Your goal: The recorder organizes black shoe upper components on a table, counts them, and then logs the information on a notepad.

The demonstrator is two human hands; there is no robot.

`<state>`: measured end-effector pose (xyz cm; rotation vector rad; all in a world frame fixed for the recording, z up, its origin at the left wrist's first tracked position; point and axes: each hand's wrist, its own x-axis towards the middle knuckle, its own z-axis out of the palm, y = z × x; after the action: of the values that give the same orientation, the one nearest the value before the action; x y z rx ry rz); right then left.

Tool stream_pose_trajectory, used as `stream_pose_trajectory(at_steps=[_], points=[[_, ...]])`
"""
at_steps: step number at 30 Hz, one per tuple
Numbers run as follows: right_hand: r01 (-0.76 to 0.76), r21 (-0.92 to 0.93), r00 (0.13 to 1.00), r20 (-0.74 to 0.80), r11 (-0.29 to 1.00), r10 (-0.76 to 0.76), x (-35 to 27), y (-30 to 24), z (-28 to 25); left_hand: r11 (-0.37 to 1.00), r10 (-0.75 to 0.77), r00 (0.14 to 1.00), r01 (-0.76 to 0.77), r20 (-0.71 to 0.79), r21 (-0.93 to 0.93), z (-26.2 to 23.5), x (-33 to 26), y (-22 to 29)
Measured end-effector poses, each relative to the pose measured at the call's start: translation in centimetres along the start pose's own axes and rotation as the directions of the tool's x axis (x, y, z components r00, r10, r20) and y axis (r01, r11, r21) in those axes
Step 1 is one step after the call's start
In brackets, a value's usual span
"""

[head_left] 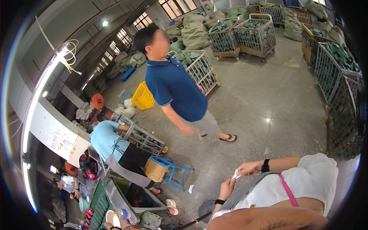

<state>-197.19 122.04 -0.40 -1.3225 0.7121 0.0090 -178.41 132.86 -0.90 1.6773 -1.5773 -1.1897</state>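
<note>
My right hand (249,168), with a black band on its wrist, is closed on one end of a small crumpled white strip (236,173). My left hand (227,188) pinches the strip's lower end, and a dark band circles that wrist too. Whether the strip is paper or cloth, I cannot tell. Both hands are in front of my white top (283,189), which a pink strap (288,189) crosses. A grey cloth (253,190) lies along its front.
A person in a dark blue shirt (174,86) stands ahead; another in light blue (109,138) bends over a cart (143,138) beside a blue stool (180,174). Filled cage carts (255,38) line the back and right. A workbench (119,199) stands left.
</note>
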Motion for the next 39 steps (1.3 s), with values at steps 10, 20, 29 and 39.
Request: stream_pose_trajectory(at_steps=[10, 20, 29, 39], points=[[0.285, -0.102, 0.945, 0.198, 0.953, -0.261, 8.8, -8.8, -4.5, 0.976, -0.127, 0.927, 0.179, -0.353, 0.121, -8.9, 6.9, -4.6], [0.53, -0.573, 0.815, 0.14, 0.625, -0.562, 24.1, -12.4, -8.4, 0.769, -0.229, 0.917, -0.036, -0.327, -0.639, -20.5, 14.6, 3.6], [0.613, -0.728, 0.781, 0.617, 0.309, -0.097, 35.5, -21.7, -10.4, 0.819, -0.185, 0.84, 0.419, -0.511, 0.392, -28.9, 24.0, -7.9], [0.463, -0.672, 0.845, 0.138, 0.578, -0.517, 53.0, -37.6, -22.7, 0.827, -0.034, 0.995, -0.028, -0.099, -0.562, -46.8, 39.6, -6.7]])
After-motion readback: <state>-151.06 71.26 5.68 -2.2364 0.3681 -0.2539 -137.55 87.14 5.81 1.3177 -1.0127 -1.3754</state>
